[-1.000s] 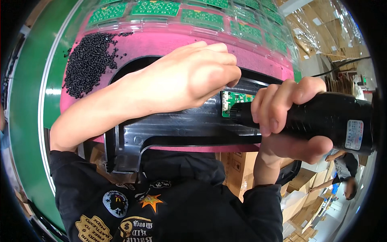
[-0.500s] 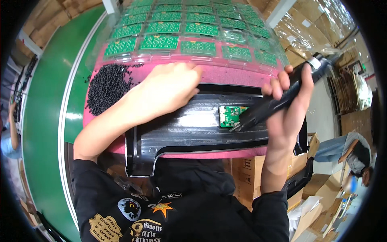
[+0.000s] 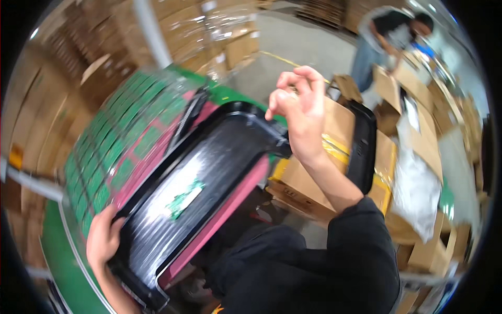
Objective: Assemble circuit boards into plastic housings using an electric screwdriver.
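Observation:
A long black plastic housing (image 3: pixel 172 220) lies tilted across the pink mat (image 3: pixel 209 230), its hollow side up. Inside it sits a small green circuit board (image 3: pixel 186 200), blurred by motion. At the near-left end, my left hand (image 3: pixel 102 238) grips the housing's rim, thumb over the edge. Above the right end, my right hand (image 3: pixel 300 107) is raised, its fingers loosely bent and apart, with nothing visible in them. Beyond the housing's far edge lies a black handheld electric screwdriver (image 3: pixel 188 119), partly hidden by the rim.
Clear plastic trays of green circuit boards (image 3: pixel 112 138) cover the far left of the green bench (image 3: pixel 68 261). On the right stand a cardboard box (image 3: pixel 334 125), another black housing (image 3: pixel 362 149) and open cartons (image 3: pixel 418 141). A co-worker (image 3: pixel 381 44) bends over boxes at the back right.
The view has swung right. My right hand has let go of the screwdriver, now lying beyond the housing. My left hand has moved to the housing's left end and taken hold of its rim.

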`<state>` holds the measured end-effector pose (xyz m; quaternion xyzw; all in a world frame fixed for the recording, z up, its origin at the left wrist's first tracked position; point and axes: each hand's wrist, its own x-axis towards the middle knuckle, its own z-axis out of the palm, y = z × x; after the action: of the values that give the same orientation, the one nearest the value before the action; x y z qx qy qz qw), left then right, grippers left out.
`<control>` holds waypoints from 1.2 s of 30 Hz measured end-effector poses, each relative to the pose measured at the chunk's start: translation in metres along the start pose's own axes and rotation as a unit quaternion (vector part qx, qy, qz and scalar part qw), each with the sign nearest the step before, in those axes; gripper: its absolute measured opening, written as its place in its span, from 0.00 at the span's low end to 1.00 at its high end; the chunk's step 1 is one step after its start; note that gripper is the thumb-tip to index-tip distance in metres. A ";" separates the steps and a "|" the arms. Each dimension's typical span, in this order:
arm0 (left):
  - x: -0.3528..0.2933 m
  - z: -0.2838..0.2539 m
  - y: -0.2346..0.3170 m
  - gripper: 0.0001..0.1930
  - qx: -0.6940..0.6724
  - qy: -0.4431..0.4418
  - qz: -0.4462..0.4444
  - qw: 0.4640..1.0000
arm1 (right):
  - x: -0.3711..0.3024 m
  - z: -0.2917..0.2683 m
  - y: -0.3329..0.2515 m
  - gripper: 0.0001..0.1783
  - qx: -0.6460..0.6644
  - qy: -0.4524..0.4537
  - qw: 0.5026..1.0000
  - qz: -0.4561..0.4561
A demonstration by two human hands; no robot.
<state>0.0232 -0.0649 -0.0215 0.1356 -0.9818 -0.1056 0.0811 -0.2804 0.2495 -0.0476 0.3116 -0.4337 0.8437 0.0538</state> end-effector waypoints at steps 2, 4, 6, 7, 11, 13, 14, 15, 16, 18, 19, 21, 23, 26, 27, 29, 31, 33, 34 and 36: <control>-0.027 -0.017 -0.004 0.13 0.002 0.069 -0.037 0.997 | 0.013 -0.051 0.017 0.25 -0.141 0.055 0.988 -0.041; -0.059 -0.018 0.000 0.14 -0.090 0.159 -0.076 0.980 | 0.017 -0.128 0.032 0.26 -0.358 0.094 0.928 -0.039; -0.092 -0.024 -0.016 0.17 -0.110 0.228 -0.053 0.966 | 0.002 -0.232 0.050 0.29 -0.521 0.124 0.844 -0.037; -0.089 -0.023 0.006 0.12 -0.058 0.285 -0.083 0.953 | -0.019 -0.291 0.056 0.31 -0.643 0.145 0.752 -0.004; -0.176 -0.031 -0.035 0.09 -0.003 0.454 -0.243 0.857 | -0.073 -0.350 0.063 0.35 -0.774 0.226 0.499 0.319; -0.237 -0.045 -0.093 0.10 0.012 0.528 -0.299 0.795 | -0.099 -0.371 0.068 0.40 -0.726 0.286 0.472 0.410; -0.254 -0.043 -0.116 0.12 -0.133 0.532 -0.321 0.772 | -0.113 -0.365 0.064 0.38 -0.775 0.220 0.418 0.419; -0.277 -0.041 -0.123 0.15 -0.270 0.531 -0.335 0.730 | -0.115 -0.356 0.060 0.36 -0.779 0.217 0.410 0.421; -0.311 -0.039 -0.119 0.18 -0.400 0.526 -0.335 0.671 | -0.114 -0.354 0.058 0.31 -0.778 0.192 0.407 0.438; -0.301 -0.035 -0.092 0.06 -0.385 0.529 -0.321 0.684 | -0.126 -0.391 0.064 0.19 -0.777 0.174 0.425 0.431; -0.269 -0.044 -0.070 0.03 -0.536 0.466 -0.285 0.644 | -0.133 -0.408 0.061 0.18 -0.748 0.208 0.424 0.466; -0.263 -0.047 -0.061 0.03 -0.535 0.549 -0.354 0.536 | -0.134 -0.428 0.065 0.19 -0.747 0.158 0.468 0.445; -0.287 -0.036 -0.082 0.06 -0.582 0.541 -0.325 0.513 | -0.143 -0.482 0.080 0.21 -0.770 0.051 0.519 0.367; -0.310 -0.026 -0.089 0.10 -0.557 0.594 -0.338 0.472 | -0.134 -0.507 0.095 0.22 -0.766 -0.009 0.614 0.191; -0.297 -0.020 -0.087 0.10 -0.550 0.617 -0.355 0.437 | -0.120 -0.521 0.087 0.22 -0.770 -0.013 0.579 0.269; -0.293 0.020 -0.155 0.13 -0.612 0.606 -0.328 0.389 | -0.081 -0.614 0.038 0.14 -0.767 0.016 0.641 0.027; -0.313 -0.019 -0.119 0.18 -0.551 0.661 -0.302 0.411 | -0.081 -0.394 0.056 0.20 -0.759 0.018 0.630 0.165; -0.336 -0.010 -0.164 0.19 -0.472 0.718 -0.341 0.381 | -0.078 -0.339 0.041 0.23 -0.716 0.019 0.697 0.011; -0.331 -0.011 -0.169 0.22 -0.422 0.737 -0.391 0.355 | -0.075 -0.312 0.034 0.23 -0.703 -0.002 0.708 -0.066; -0.329 -0.011 -0.177 0.25 -0.380 0.756 -0.399 0.353 | -0.069 -0.307 0.031 0.22 -0.705 -0.043 0.705 -0.069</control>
<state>0.3823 -0.1399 -0.0944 0.4890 -0.1911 -0.3407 0.7799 -0.3836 0.4776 -0.2403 0.2478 -0.8811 0.2719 0.2972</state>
